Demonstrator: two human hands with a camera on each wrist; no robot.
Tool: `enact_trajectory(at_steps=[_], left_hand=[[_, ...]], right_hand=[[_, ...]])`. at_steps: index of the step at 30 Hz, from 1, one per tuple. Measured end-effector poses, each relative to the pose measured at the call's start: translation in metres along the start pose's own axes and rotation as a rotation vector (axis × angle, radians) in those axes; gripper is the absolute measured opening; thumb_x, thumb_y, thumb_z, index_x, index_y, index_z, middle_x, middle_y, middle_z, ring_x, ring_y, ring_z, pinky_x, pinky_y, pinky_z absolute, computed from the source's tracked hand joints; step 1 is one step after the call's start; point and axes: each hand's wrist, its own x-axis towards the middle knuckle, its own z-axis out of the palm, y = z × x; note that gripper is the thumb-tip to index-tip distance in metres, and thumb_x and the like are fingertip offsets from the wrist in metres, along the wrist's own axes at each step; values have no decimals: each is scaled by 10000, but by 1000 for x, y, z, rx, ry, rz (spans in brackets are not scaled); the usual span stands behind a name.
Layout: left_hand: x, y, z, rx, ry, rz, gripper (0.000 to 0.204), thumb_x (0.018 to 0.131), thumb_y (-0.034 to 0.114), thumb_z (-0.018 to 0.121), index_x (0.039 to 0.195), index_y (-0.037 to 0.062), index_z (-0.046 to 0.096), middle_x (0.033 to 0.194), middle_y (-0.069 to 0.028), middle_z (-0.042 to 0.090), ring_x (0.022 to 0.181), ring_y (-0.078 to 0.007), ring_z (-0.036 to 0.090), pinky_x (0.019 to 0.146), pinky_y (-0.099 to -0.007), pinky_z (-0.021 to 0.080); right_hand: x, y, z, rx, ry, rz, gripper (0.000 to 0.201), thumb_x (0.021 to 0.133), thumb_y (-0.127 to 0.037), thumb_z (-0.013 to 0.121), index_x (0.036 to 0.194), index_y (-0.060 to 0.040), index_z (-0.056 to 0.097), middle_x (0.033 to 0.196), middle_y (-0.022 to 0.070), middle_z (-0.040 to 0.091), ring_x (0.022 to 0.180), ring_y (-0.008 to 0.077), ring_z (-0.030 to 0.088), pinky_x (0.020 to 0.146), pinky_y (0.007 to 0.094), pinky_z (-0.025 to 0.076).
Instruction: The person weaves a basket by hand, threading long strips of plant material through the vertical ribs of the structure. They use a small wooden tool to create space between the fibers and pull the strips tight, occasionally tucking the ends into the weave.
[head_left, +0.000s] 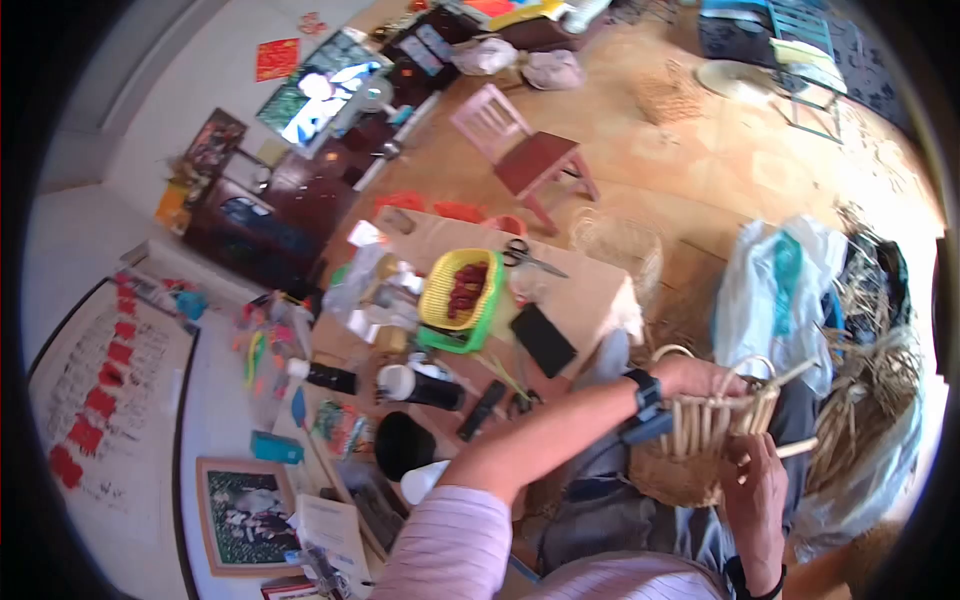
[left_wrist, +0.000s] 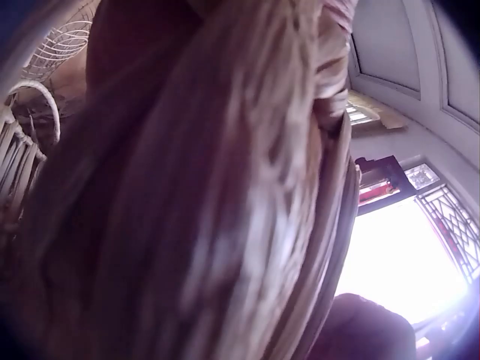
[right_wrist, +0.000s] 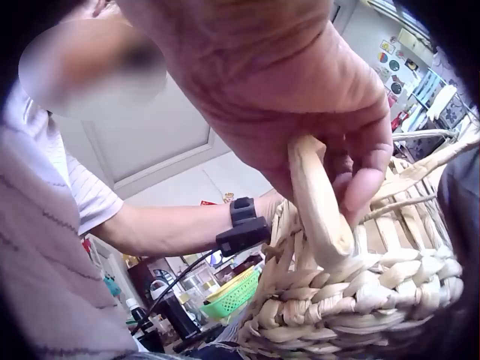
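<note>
On the left, the table (head_left: 592, 292) bore a yellow basket (head_left: 455, 292) and, to its right, scissors (head_left: 530, 258) and a dark flat object (head_left: 543, 340). The left arm (head_left: 555, 435), in a pale striped sleeve and with a dark strap at the wrist, slanted across to the woven basket, where the left hand (head_left: 692, 375) rested at the far side of the rim; its fingertips were partly hidden, so I could not tell how they closed. The woven basket (head_left: 678, 480) sat over the person's lap, straw-coloured, with a browner base, a thick plaited band, upright ribs with gaps between them, and thin looped arches above the rim. At its near right side the right hand (head_left: 755, 490) came up from below, wrist dark-banded, fingers bent and pinching a pale strip (right_wrist: 319, 199) against the ribs. Farther right stood plastic bags (head_left: 738, 290) and a heap of dry fibres (head_left: 862, 400).
</note>
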Motion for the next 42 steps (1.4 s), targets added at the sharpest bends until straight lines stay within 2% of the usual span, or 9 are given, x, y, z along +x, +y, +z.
enact_trajectory(at_steps=[5, 13, 15, 19, 25, 30, 37, 39, 42], left_hand=[[-19, 30, 5, -427, -17, -474, 324, 1132, 397, 636, 1261, 135, 777, 1070, 76, 731, 966, -58, 647, 877, -292, 550], [-20, 3, -31, 284, -158, -281, 282, 998, 292, 700, 1035, 42, 825, 851, -18, 761, 791, -140, 680, 742, -345, 562], [-33, 15, -52, 764, -154, -626, 301, 907, 315, 775, 914, 16, 749, 752, -62, 708, 678, -192, 656, 656, -397, 549], [-60, 53, -78, 522, 96, -832, 169, 896, 175, 746, 880, 14, 695, 799, -88, 749, 714, -237, 806, 632, -357, 605], [-62, 15, -102, 120, 545, -754, 169, 915, 125, 725, 912, -44, 739, 884, -186, 797, 747, -330, 835, 647, -388, 668], [-64, 33, -76, -698, 630, -414, 117, 922, 1, 563, 1001, 80, 598, 693, 3, 569, 635, -193, 678, 910, -479, 648], [-92, -3, -95, -1267, 1027, -37, 45, 1047, 105, 626, 1018, 76, 645, 610, 83, 455, 487, -46, 382, 541, -237, 402], [-88, 14, -55, -508, 907, -215, 162, 1080, 163, 721, 1180, 37, 705, 840, -33, 728, 509, -16, 434, 488, -202, 340], [-108, 27, -57, -400, 631, -382, 201, 1088, 152, 717, 1244, 25, 713, 972, -73, 782, 544, -33, 484, 518, -219, 389]], right_hand=[[-1, -5, -32, 443, -227, 418, 285, 930, -39, 828, 1151, -5, 650, 979, 108, 678, 821, 193, 689, 707, 364, 564], [2, 13, -13, 47, -1, -160, 283, 856, 52, 749, 1100, -91, 743, 1115, 136, 678, 908, 408, 751, 752, 494, 620], [10, 25, -9, 75, 23, -248, 323, 841, 77, 729, 1115, -93, 737, 1111, 134, 671, 901, 399, 753, 749, 485, 622], [14, 27, -14, 2, -18, -405, 317, 791, 33, 724, 1088, -76, 729, 1090, 103, 633, 948, 344, 714, 792, 442, 616], [4, 40, -28, -27, -64, -487, 346, 785, -26, 738, 1125, -88, 759, 1120, 76, 652, 1045, 331, 667, 885, 459, 585], [14, 53, -32, 194, 28, -150, 190, 905, -58, 766, 1093, -64, 739, 1035, 127, 699, 949, 362, 715, 824, 449, 601], [25, 44, -21, 95, -52, -86, 221, 921, -178, 822, 1079, -60, 723, 996, 129, 734, 877, 387, 746, 752, 471, 607], [24, 37, -20, 97, -48, -49, 229, 916, -189, 828, 1075, -58, 726, 987, 137, 737, 873, 387, 744, 754, 478, 606], [23, 38, -16, 97, -10, -42, 207, 920, -187, 817, 1032, -35, 731, 960, 165, 736, 863, 397, 739, 760, 485, 597]])
